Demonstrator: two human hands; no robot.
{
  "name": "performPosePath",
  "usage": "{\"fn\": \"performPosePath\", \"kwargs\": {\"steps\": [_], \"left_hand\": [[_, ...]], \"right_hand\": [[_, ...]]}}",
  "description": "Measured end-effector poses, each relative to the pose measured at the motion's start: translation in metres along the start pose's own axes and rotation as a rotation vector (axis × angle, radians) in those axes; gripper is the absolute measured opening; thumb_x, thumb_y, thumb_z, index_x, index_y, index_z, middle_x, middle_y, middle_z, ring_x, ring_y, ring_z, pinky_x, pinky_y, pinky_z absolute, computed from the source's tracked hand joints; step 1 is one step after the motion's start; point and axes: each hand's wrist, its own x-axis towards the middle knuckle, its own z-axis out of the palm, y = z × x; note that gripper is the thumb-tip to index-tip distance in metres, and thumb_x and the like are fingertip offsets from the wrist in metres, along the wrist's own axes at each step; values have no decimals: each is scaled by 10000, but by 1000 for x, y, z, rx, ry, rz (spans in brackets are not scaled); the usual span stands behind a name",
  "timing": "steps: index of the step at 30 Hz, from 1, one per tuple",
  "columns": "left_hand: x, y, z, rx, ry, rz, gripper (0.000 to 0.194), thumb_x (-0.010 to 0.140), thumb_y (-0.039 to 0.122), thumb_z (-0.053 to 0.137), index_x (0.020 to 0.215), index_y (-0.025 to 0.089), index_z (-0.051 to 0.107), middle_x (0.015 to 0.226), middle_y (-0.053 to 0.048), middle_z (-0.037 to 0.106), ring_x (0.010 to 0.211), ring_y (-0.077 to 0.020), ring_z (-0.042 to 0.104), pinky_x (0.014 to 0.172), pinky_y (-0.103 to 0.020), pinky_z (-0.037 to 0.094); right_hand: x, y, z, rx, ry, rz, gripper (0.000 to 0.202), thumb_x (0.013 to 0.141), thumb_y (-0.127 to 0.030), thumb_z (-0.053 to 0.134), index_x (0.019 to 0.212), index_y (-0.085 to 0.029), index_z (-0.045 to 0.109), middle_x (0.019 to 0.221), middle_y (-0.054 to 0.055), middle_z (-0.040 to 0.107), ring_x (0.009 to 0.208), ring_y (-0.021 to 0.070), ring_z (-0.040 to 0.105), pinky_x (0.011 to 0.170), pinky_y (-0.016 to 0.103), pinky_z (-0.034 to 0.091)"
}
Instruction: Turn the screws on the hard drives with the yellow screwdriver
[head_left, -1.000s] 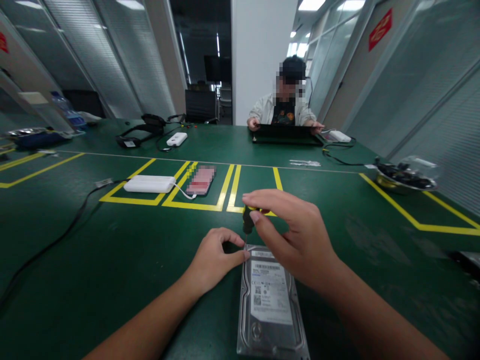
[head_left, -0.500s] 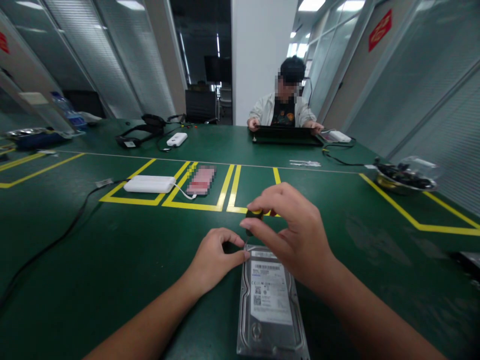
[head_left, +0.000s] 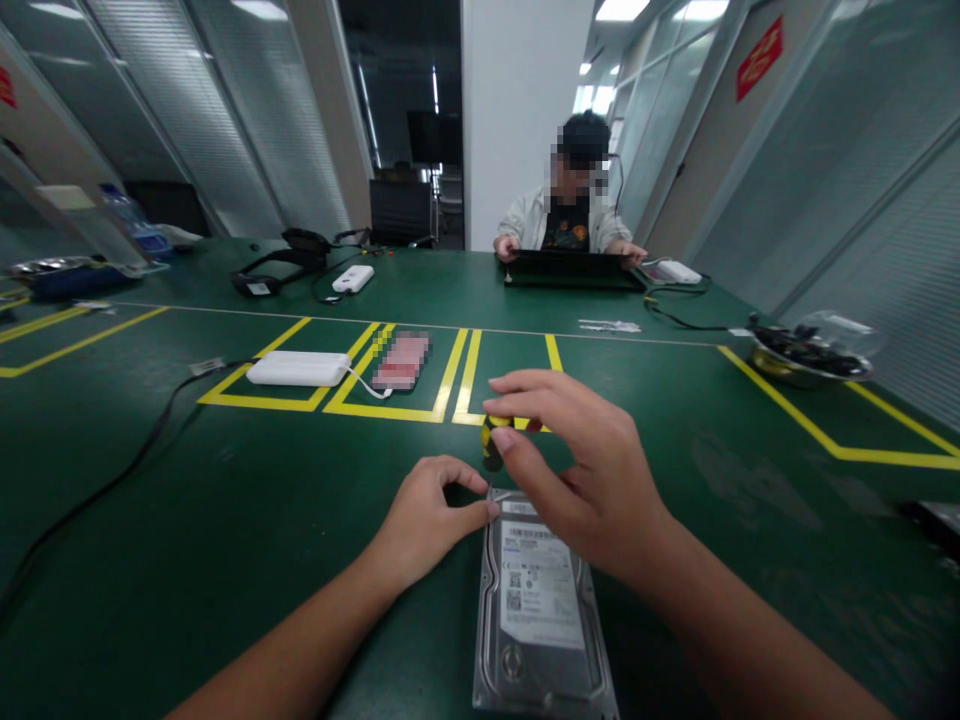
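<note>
A silver hard drive (head_left: pixel 540 585) with a white printed label lies flat on the green table, its long side running away from me. At its far left corner, the thumb and forefinger of my left hand (head_left: pixel 429 522) close in on the edge, holding the drive. Above that corner stands a short screwdriver (head_left: pixel 491 452) with a black and yellow handle, nearly upright. My right hand (head_left: pixel 589 465) grips the handle's top between thumb and fingers. The tip is down by the left fingertips, too small to see clearly.
Beyond my hands are a white power bank (head_left: pixel 300 368) and a cabled phone (head_left: pixel 403 360) among yellow tape outlines. A metal bowl of dark parts (head_left: pixel 810 355) stands right. Across the table, a person (head_left: pixel 574 200) holds a black panel (head_left: pixel 574 270).
My right fingers have shifted around the screwdriver's handle, which has turned to show more yellow and moved slightly left. My left hand and the hard drive stay where they were.
</note>
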Motion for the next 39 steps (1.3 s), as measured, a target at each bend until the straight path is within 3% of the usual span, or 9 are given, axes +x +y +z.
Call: {"fn": "performPosePath", "kwargs": {"steps": [7, 12, 14, 16, 19, 23, 27, 33, 39], "left_hand": [[0, -2, 1, 4, 9, -6, 159, 723, 308, 772, 813, 197, 703, 912, -24, 725, 942, -261, 632, 826, -357, 447], [1, -2, 1, 1, 11, -4, 153, 727, 300, 769, 826, 203, 705, 925, -19, 721, 959, -258, 626, 852, -366, 437], [1, -1, 1, 7, 15, 0, 147, 724, 289, 770, 826, 206, 705, 929, -16, 718, 965, -257, 621, 866, -370, 429], [0, -1, 1, 12, 13, 1, 150, 725, 290, 770, 831, 207, 705, 934, -16, 717, 967, -258, 619, 867, -372, 427], [0, -2, 1, 18, 9, 6, 153, 729, 300, 768, 830, 206, 703, 932, -16, 717, 966, -260, 620, 865, -372, 429], [1, -4, 2, 11, 15, 12, 159, 731, 301, 768, 844, 211, 703, 942, -13, 714, 974, -256, 617, 874, -371, 428], [0, -4, 2, 10, 15, 11, 159, 731, 307, 766, 838, 210, 698, 931, -16, 713, 962, -256, 618, 862, -369, 430], [0, -3, 2, 21, 16, 7, 158, 727, 306, 762, 837, 213, 695, 933, -16, 714, 961, -257, 618, 854, -365, 431], [2, -5, 2, 18, 5, 31, 156, 748, 340, 751, 828, 216, 701, 937, -19, 720, 962, -264, 622, 851, -365, 432]], "right_hand": [[-1, 0, 0, -65, 85, 57, 139, 847, -239, 717, 881, -127, 643, 847, 22, 591, 800, 116, 545, 688, 242, 437], [-1, -1, -1, -65, 87, 55, 108, 853, -213, 700, 856, -121, 643, 838, 18, 612, 811, 107, 559, 703, 236, 438], [-1, -1, -1, -53, 73, 58, 59, 866, -142, 648, 919, -119, 658, 889, 21, 653, 845, 103, 588, 742, 232, 455], [-1, 0, 0, -24, 58, 71, 161, 869, -93, 595, 1010, -118, 666, 974, 32, 685, 910, 109, 617, 812, 239, 474], [-1, 1, 1, -10, 57, 89, 144, 863, -138, 625, 993, -125, 687, 1006, 53, 673, 970, 138, 615, 862, 269, 483], [0, 1, 1, -43, 78, 91, 92, 861, -154, 638, 928, -136, 699, 917, 42, 644, 892, 132, 596, 781, 268, 482], [0, 1, 0, 6, 45, 75, 197, 871, -103, 587, 1038, -133, 686, 1038, 45, 685, 1004, 139, 611, 905, 291, 478], [-1, 1, 0, -46, 91, 82, 92, 849, -153, 665, 932, -134, 698, 883, 32, 636, 856, 124, 587, 756, 262, 476], [1, -1, 0, -16, 39, 53, 101, 865, -160, 641, 955, -130, 674, 956, 37, 683, 935, 148, 617, 843, 310, 489]]}}
